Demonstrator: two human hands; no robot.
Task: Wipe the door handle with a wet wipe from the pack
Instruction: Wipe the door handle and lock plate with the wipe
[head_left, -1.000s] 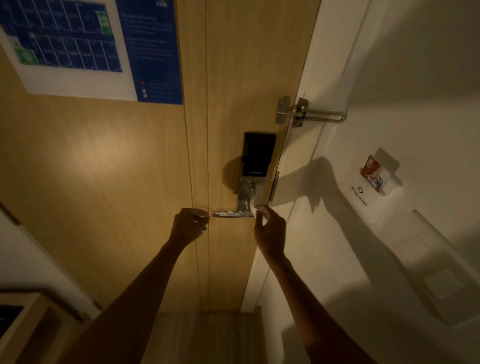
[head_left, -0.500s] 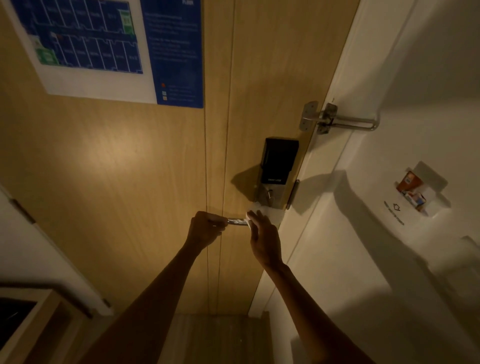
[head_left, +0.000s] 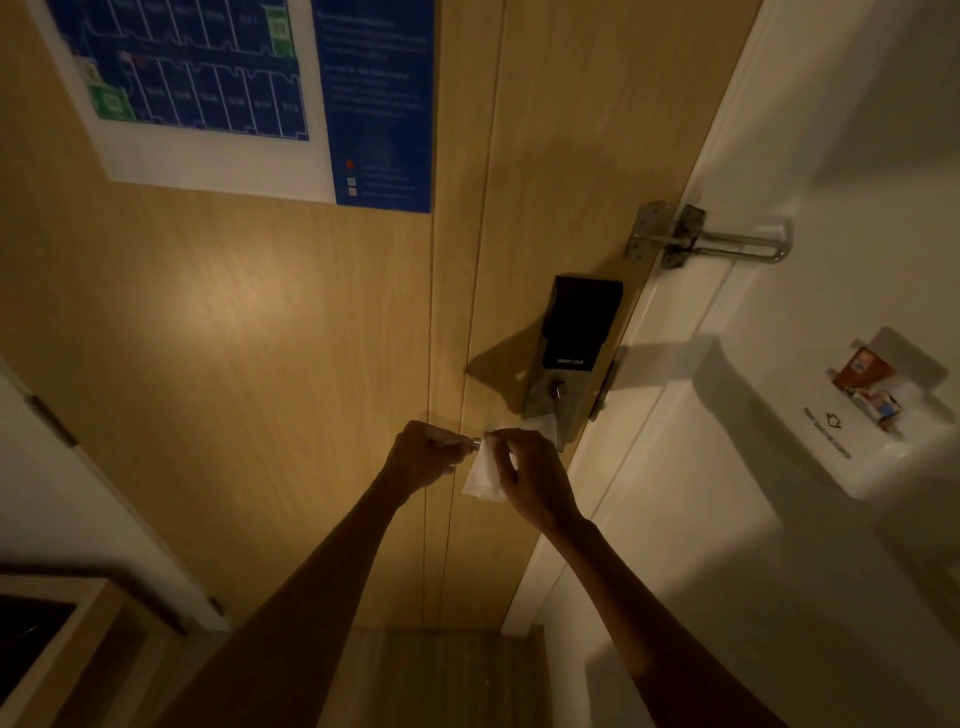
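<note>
The metal door handle (head_left: 475, 443) sticks out leftward from under the black smart lock (head_left: 577, 332) on the wooden door (head_left: 260, 338). Only a short silver piece of it shows between my hands. My left hand (head_left: 423, 453) is closed around the handle's free end. My right hand (head_left: 536, 480) pinches a white wet wipe (head_left: 483, 479) against the handle; part of the wipe hangs below and part lies up by the lock plate. The pack of wipes is out of view.
A swing-bar door guard (head_left: 711, 240) bridges the door and the white frame above the lock. A key-card holder (head_left: 872, 395) with a card sits on the white wall at right. A blue floor-plan notice (head_left: 234, 88) hangs on the door. A wooden cabinet corner (head_left: 67, 639) is at lower left.
My left hand went from a fist beside the handle's tip to gripping it. My right hand slid the wipe from the handle's base leftward, and more of the wipe now shows.
</note>
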